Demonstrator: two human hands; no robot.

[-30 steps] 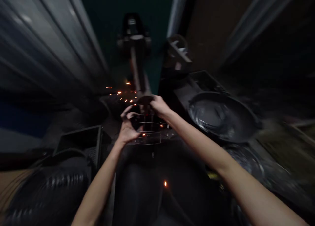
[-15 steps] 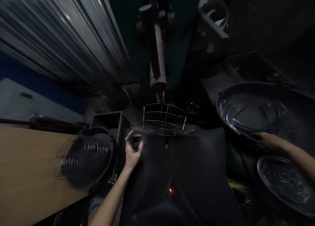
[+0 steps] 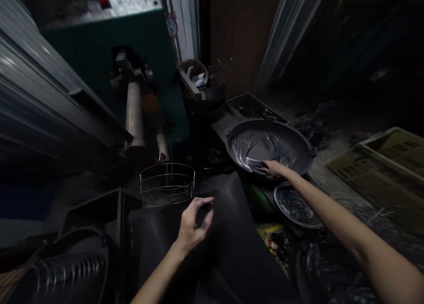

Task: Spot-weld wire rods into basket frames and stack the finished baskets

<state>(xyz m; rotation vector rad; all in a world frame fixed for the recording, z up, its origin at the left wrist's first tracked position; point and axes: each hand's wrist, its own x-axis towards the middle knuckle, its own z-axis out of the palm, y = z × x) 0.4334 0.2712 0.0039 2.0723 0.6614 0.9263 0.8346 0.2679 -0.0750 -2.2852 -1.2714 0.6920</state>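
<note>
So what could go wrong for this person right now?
The right hand reaches into a dark pan of thin wire pieces, whose ends might prick fingers. The room is very dim, so a wrong grab seems likely. The left hand hovers near the wire basket and could knock it.

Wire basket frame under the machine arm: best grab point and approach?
Probably grip the wire basket frame by its top ring at the near edge, coming from above on the person's side. It stands upright and open-topped, the thin hoops leave finger gaps, and the machine arm crowds its far side. The left hand is nearest, curled and empty.
</note>
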